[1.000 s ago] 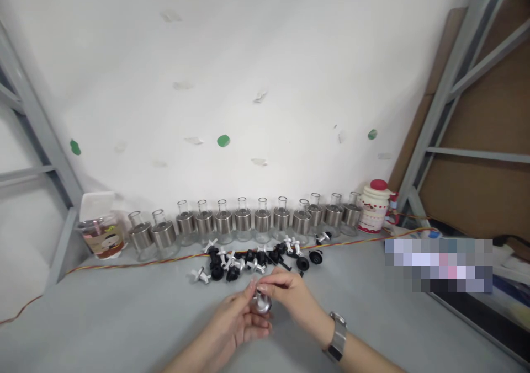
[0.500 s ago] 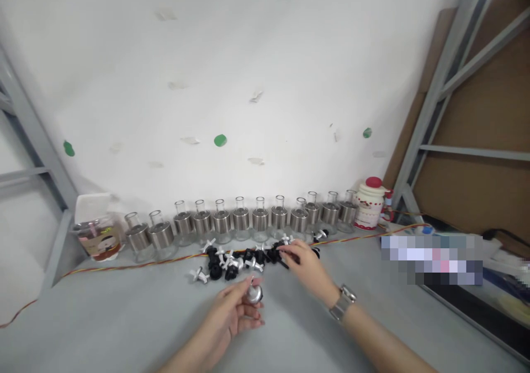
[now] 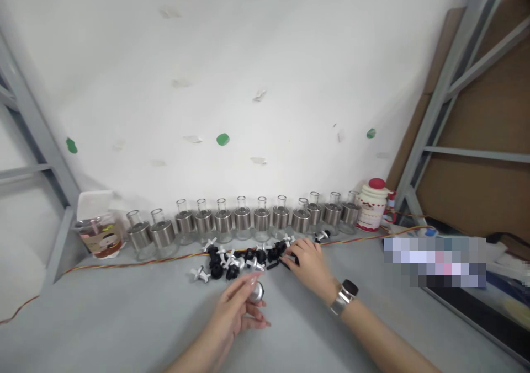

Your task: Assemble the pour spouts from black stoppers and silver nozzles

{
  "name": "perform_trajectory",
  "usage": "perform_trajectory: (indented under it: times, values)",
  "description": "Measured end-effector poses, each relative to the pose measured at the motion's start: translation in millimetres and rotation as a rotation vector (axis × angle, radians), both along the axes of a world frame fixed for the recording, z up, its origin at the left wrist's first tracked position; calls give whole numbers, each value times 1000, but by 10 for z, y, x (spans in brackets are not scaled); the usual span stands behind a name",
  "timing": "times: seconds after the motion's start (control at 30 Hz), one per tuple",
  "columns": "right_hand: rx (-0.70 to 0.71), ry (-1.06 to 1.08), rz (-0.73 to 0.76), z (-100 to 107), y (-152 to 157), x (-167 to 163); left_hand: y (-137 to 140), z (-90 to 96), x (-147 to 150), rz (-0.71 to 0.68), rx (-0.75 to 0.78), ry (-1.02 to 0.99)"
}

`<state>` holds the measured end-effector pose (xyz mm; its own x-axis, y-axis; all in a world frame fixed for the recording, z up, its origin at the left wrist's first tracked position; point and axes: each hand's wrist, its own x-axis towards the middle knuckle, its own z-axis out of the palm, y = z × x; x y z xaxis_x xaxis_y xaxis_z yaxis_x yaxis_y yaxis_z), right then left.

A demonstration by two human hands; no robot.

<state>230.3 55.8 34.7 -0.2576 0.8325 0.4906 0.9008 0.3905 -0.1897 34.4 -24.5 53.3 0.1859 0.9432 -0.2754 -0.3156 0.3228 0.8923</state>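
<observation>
My left hand [image 3: 236, 307] is closed with thumb and fingers around a small round silver cap-like piece [image 3: 257, 292], held just above the table. The lower fingers are curled loosely beneath it. My right hand [image 3: 308, 264] reaches into the right end of a pile of small parts, its fingertips bent down together among black pieces; what they pinch is hidden. Thin black sticks [image 3: 273, 265] lie beside those fingertips. The pile also has silver cross-shaped pieces [image 3: 201, 274] and round black parts [image 3: 216, 269].
A row of glass bottles with steel sleeves [image 3: 222, 220] stands along the white wall. A red-yellow twisted wire [image 3: 165, 261] runs in front of them. A plastic cup [image 3: 101, 239] is at the left, a cream jar with red lid [image 3: 369, 207] at the right. Metal frame posts flank the table.
My right hand has shifted slightly right, uncovering a thin black stick on the table. My left hand still holds the silver piece, its thumb now covering more of it. The view has tilted slightly.
</observation>
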Motion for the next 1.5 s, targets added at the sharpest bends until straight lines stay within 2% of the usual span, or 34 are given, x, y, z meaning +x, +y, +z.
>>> perform_trajectory:
  times: [0.2, 0.43, 0.5, 0.63, 0.77, 0.93, 1.13, 1.33, 1.5]
  values:
    - [-55, -218, -3, 47, -108, -79, -30, 3, 14, -19, 2, -96]
    - [-89, -203, -62, -47, -64, -149, 102, -271, -15, 95, 156, 132]
    - [-107, -185, -57, -59, -45, -137, 114, -305, -25, 80, 178, 154]
    - [-164, -129, 0, -60, -12, -110, 74, -232, -7, 46, 175, 134]
    - [-214, -53, 43, -19, 3, -81, 33, -108, 8, 98, 91, 49]
    - [-228, -8, -9, 115, -42, 8, 11, -51, -24, 40, -11, 54]
    - [-359, -65, -28, 230, -153, 138, -29, -12, -4, -3, -11, 9]
    - [-456, -62, -76, 124, -214, 74, -25, -4, -16, -2, 18, -85]
    - [-508, 138, 11, 61, -223, -69, -7, -31, -36, -44, 42, -133]
